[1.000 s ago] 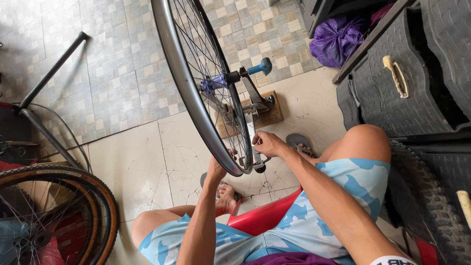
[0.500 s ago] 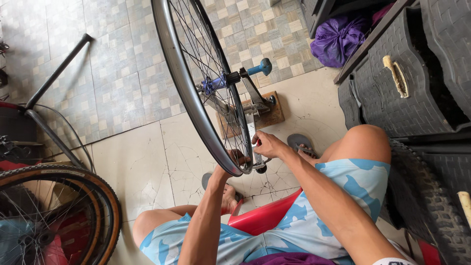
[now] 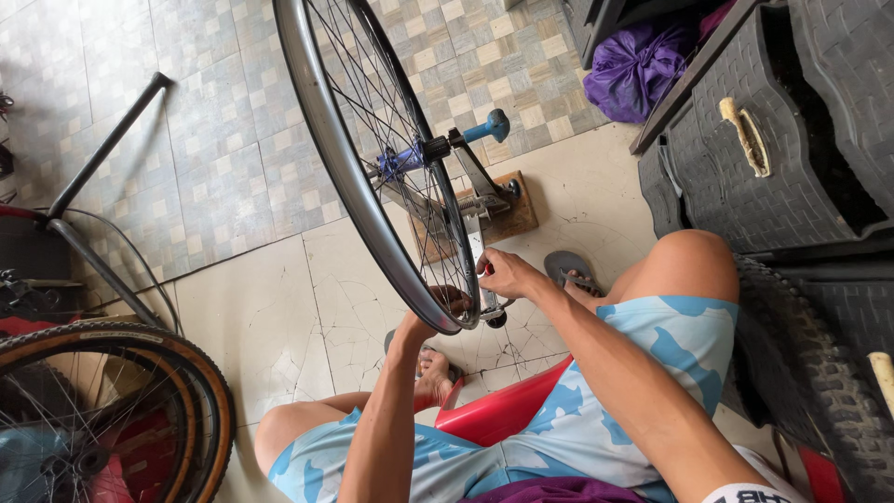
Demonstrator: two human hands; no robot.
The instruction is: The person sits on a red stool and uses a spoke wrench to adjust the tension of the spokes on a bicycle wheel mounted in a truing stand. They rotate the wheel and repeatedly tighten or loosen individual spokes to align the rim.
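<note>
A bare bicycle wheel, its silver rim (image 3: 328,158) and thin spokes held by a blue hub (image 3: 400,160), stands upright in a truing stand (image 3: 477,210) on a wooden base. My left hand (image 3: 430,312) grips the bottom of the rim from the near side. My right hand (image 3: 505,274) is closed on a small red-tipped tool at the spokes just inside the rim, against the stand's arm. I sit on a red stool (image 3: 507,406) with my knees spread either side.
A second wheel with a tan-walled tyre (image 3: 177,373) leans at the lower left beside a black bike frame tube (image 3: 102,149). Dark plastic crates (image 3: 745,158) and a knobby tyre (image 3: 810,373) crowd the right. A purple bag (image 3: 643,65) lies behind them.
My left hand has shifted slightly along the bottom of the rim. The right hand stays at the spokes; the view has drifted a little.
</note>
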